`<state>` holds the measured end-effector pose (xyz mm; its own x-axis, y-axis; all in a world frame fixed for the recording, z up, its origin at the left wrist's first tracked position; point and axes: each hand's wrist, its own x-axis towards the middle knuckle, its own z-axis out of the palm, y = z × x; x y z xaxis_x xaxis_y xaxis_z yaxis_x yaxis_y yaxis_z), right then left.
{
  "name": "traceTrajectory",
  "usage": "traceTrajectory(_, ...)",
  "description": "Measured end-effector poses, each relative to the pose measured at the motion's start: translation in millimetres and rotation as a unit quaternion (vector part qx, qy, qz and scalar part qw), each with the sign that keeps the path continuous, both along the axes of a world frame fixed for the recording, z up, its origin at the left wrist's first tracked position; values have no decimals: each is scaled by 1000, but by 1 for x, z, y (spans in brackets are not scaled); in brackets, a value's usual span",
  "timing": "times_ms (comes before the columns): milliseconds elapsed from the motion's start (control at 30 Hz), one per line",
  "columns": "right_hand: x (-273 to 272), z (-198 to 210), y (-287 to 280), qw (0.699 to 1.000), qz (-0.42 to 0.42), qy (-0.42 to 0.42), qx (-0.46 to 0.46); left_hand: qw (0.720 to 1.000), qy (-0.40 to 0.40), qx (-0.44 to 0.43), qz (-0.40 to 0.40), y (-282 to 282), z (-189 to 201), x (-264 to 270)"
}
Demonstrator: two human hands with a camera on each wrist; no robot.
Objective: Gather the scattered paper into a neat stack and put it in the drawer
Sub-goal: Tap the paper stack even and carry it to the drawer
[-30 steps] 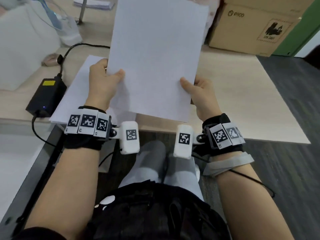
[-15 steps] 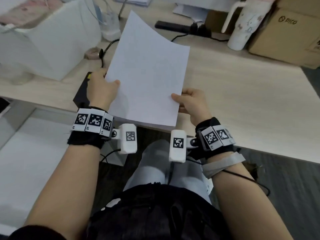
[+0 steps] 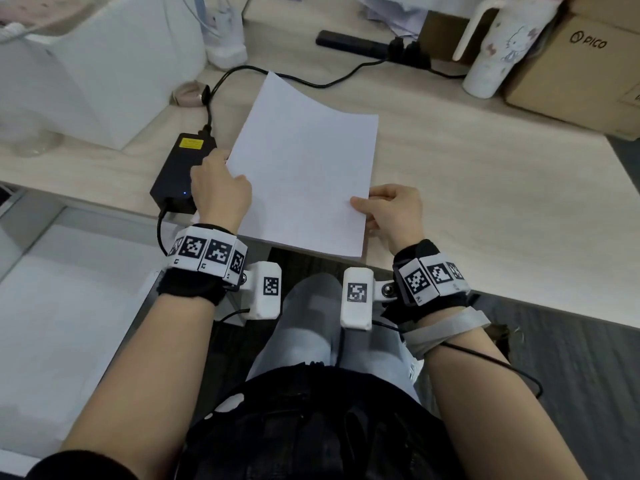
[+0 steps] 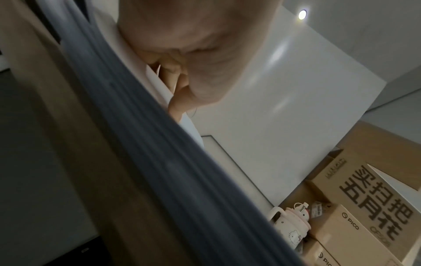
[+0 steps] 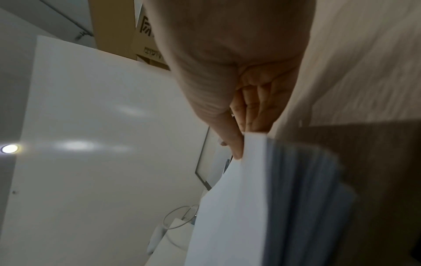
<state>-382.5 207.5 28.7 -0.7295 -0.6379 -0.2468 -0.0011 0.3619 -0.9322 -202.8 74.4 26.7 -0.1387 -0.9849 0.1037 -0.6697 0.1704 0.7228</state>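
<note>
While stack (image 3: 304, 174) sits pinched at both side edges, left hand (image 3: 220, 188) and right hand (image 3: 391, 211), near end over table (image 3: 485, 188) lip, far end curling: keep grip even, tap edges flush, then carry level toward drawer, not in view.
</note>
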Motion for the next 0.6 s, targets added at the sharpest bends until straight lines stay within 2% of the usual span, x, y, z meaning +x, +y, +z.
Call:
traceTrajectory(133, 0, -1, 4, 1000, -9, -1, -7, 999, -50, -2, -21, 2, -3, -2)
traceTrajectory(333, 2, 8, 10, 999, 27, -21, 6, 991, -106, 69, -29, 9, 0, -1)
traceTrajectory(433, 4, 15, 12, 996, 54, -67, 8, 990, -117, 78, -29, 13, 6, -2)
traceTrajectory(600, 3, 18, 14, 991, 51, -124, 11, 986, -146, 80, -30, 18, 10, -3)
